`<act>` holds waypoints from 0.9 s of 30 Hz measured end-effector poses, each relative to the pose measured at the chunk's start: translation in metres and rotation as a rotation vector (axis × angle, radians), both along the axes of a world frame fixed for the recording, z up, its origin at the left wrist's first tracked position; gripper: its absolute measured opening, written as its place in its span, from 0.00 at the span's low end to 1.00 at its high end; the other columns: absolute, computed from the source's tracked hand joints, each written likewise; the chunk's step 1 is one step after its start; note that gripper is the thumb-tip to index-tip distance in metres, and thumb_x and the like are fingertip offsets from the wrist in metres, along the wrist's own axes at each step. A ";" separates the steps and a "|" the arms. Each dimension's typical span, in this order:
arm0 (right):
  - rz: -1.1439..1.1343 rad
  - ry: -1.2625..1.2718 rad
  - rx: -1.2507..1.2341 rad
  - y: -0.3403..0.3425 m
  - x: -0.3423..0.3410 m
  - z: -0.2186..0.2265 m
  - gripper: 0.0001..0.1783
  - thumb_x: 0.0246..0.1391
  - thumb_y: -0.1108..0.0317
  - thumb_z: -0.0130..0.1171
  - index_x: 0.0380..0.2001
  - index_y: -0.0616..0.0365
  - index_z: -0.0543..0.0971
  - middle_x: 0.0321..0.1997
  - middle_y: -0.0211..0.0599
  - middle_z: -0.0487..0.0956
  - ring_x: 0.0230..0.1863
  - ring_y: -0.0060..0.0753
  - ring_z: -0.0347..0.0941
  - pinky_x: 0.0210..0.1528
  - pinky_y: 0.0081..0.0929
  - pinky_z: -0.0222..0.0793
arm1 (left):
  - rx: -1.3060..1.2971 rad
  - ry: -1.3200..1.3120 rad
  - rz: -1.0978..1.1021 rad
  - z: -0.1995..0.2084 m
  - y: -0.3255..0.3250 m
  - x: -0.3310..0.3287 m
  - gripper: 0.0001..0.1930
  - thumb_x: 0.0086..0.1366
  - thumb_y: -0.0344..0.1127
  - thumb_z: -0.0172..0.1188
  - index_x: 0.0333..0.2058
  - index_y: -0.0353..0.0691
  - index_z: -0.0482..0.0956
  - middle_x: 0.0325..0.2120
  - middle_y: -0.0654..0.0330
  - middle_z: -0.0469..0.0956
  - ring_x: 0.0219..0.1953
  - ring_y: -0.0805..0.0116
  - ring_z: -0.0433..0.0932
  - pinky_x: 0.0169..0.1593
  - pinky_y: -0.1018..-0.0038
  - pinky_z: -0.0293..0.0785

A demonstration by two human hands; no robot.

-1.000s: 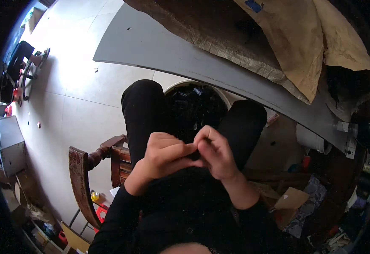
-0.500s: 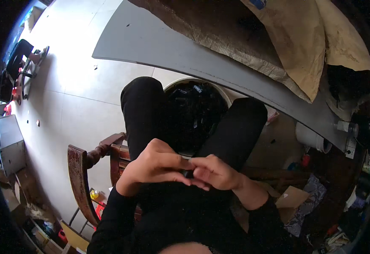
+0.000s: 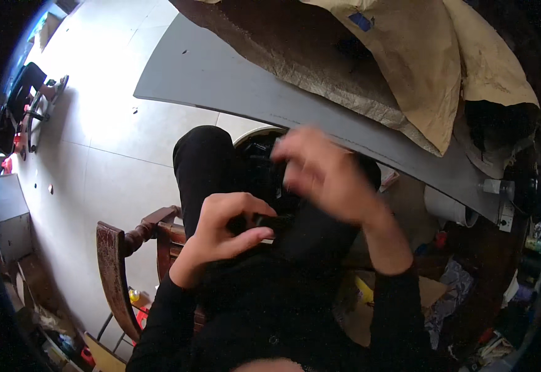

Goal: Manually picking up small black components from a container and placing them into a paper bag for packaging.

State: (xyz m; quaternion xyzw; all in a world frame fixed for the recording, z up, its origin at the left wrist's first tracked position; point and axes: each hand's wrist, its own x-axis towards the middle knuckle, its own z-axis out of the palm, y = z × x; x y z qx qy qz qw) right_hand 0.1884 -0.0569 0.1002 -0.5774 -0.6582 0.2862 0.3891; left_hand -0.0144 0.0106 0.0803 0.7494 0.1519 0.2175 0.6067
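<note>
My left hand (image 3: pixel 227 226) is above my lap, its thumb and fingers curled round a small dark piece (image 3: pixel 264 220) with a pale lower edge; its kind is too dim to make out. My right hand (image 3: pixel 323 177) is raised to the right of it, over my right thigh and the near side of a round pale bucket (image 3: pixel 246 136). Motion smears its fingers, so what they hold, if anything, does not show. Between my knees, the bucket holds many small black pieces (image 3: pixel 259 149), some with glossy edges; my right hand hides part of them.
A grey tabletop (image 3: pixel 221 77) crosses ahead, with a large brown paper sack (image 3: pixel 419 68) on it. On my left is a worn wooden chair (image 3: pixel 112 266). Cardboard and patterned cloth (image 3: pixel 459 285) lie at the lower right. Boxes (image 3: pixel 11 211) line the left side.
My hands were together over my lap. Now the right one has come away, forward and upward toward the bucket, while the left stays over my lap with the dark piece.
</note>
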 end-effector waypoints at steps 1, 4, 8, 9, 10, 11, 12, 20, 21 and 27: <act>-0.213 -0.313 0.247 0.020 0.019 -0.003 0.14 0.49 0.65 0.54 0.38 0.60 0.72 0.37 0.41 0.71 0.38 0.37 0.69 0.42 0.30 0.65 | -0.003 -0.026 0.037 0.000 0.000 0.000 0.13 0.47 0.39 0.60 0.25 0.33 0.74 0.22 0.54 0.76 0.25 0.63 0.76 0.30 0.75 0.69; -0.749 -0.640 -0.073 0.068 0.079 0.000 0.19 0.47 0.72 0.50 0.46 0.59 0.70 0.49 0.51 0.69 0.49 0.51 0.67 0.49 0.38 0.62 | 0.006 -0.098 0.054 0.005 -0.001 0.005 0.10 0.52 0.36 0.53 0.23 0.33 0.72 0.19 0.55 0.72 0.21 0.66 0.71 0.26 0.76 0.65; -0.808 -0.807 0.188 0.092 0.146 -0.064 0.22 0.46 0.72 0.50 0.49 0.60 0.68 0.49 0.54 0.69 0.49 0.52 0.65 0.49 0.40 0.61 | -0.085 -0.072 -0.007 -0.004 -0.002 -0.002 0.11 0.56 0.34 0.46 0.19 0.34 0.67 0.14 0.58 0.65 0.17 0.67 0.64 0.22 0.76 0.59; -0.764 -0.876 0.208 0.091 0.142 -0.060 0.22 0.47 0.70 0.50 0.49 0.60 0.68 0.49 0.54 0.69 0.49 0.52 0.65 0.49 0.39 0.61 | -0.110 -0.050 0.019 -0.005 -0.004 -0.004 0.12 0.57 0.34 0.47 0.18 0.33 0.65 0.13 0.57 0.62 0.16 0.68 0.64 0.22 0.74 0.58; -0.721 -0.945 0.228 0.091 0.138 -0.057 0.22 0.48 0.69 0.50 0.48 0.61 0.67 0.48 0.54 0.69 0.49 0.51 0.65 0.49 0.39 0.61 | -0.110 -0.052 0.027 -0.007 -0.004 -0.005 0.12 0.57 0.34 0.47 0.18 0.33 0.65 0.13 0.57 0.62 0.16 0.68 0.64 0.22 0.74 0.58; -0.714 -0.945 0.231 0.091 0.136 -0.055 0.22 0.48 0.69 0.50 0.48 0.61 0.67 0.48 0.54 0.69 0.49 0.51 0.65 0.49 0.39 0.61 | -0.120 -0.018 0.028 -0.010 -0.004 -0.006 0.12 0.58 0.33 0.47 0.18 0.33 0.65 0.13 0.58 0.63 0.17 0.69 0.65 0.22 0.76 0.58; -0.708 -0.948 0.115 0.089 0.135 -0.053 0.22 0.48 0.67 0.51 0.48 0.61 0.67 0.49 0.54 0.69 0.50 0.51 0.65 0.50 0.38 0.60 | -0.131 0.017 0.024 -0.011 -0.004 -0.006 0.13 0.60 0.33 0.47 0.18 0.33 0.66 0.13 0.59 0.64 0.17 0.71 0.65 0.22 0.77 0.59; -0.887 -0.757 0.236 0.067 0.108 -0.029 0.17 0.49 0.64 0.52 0.41 0.62 0.69 0.42 0.51 0.72 0.45 0.51 0.67 0.48 0.37 0.61 | -0.344 -0.013 0.088 -0.001 -0.010 0.014 0.05 0.62 0.27 0.44 0.31 0.33 0.68 0.22 0.62 0.69 0.23 0.77 0.68 0.29 0.82 0.64; -0.843 -0.724 0.328 0.065 0.102 -0.021 0.15 0.49 0.65 0.52 0.39 0.63 0.70 0.39 0.49 0.73 0.41 0.50 0.69 0.44 0.36 0.63 | -0.330 -0.030 0.078 -0.003 -0.008 0.017 0.05 0.62 0.28 0.44 0.33 0.34 0.68 0.25 0.62 0.69 0.26 0.78 0.67 0.30 0.82 0.63; -0.277 -0.536 0.483 0.016 -0.003 0.000 0.13 0.41 0.77 0.58 0.35 0.61 0.72 0.33 0.41 0.75 0.28 0.38 0.72 0.29 0.27 0.68 | -0.180 -0.095 0.337 -0.001 0.005 0.037 0.11 0.57 0.26 0.53 0.40 0.33 0.70 0.30 0.63 0.72 0.30 0.80 0.68 0.33 0.84 0.65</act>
